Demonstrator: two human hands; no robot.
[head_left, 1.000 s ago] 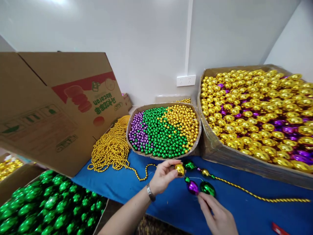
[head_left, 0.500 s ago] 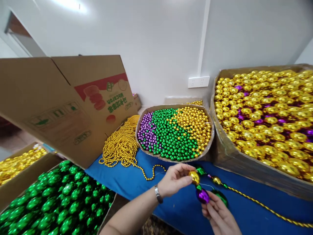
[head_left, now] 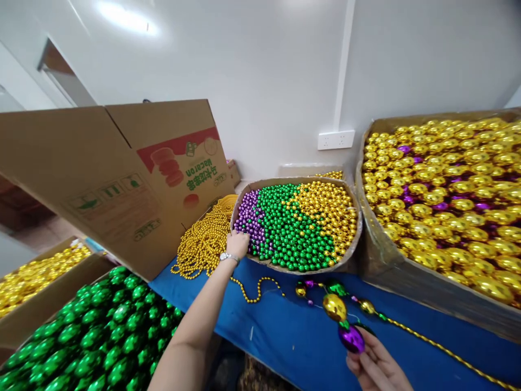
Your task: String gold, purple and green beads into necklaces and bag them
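My left hand (head_left: 238,243) reaches over the near left rim of an oval cardboard box (head_left: 347,255), at the small purple beads (head_left: 251,217). Its fingers point down and their tips are hidden, so whether it grips a bead is unclear. At the lower right, my right hand (head_left: 380,361) pinches a large shiny purple bead (head_left: 351,339) on a string. A large gold bead (head_left: 334,308) sits beside it on the same strand, with a small green bead between. Further gold, green and purple beads of the strand lie behind on the blue cloth (head_left: 280,326).
Green beads (head_left: 293,228) and gold beads (head_left: 325,206) share the oval box. Gold bead chains (head_left: 203,241) lie to its left. A big box of gold beads (head_left: 439,190) stands right, a tall carton (head_left: 163,179) left, large green beads (head_left: 93,331) lower left. A gold twisted cord (head_left: 439,347) crosses the cloth.
My left hand has let go of the large gold bead and moved left and away to the purple beads in the oval box. My right hand still holds the purple bead.
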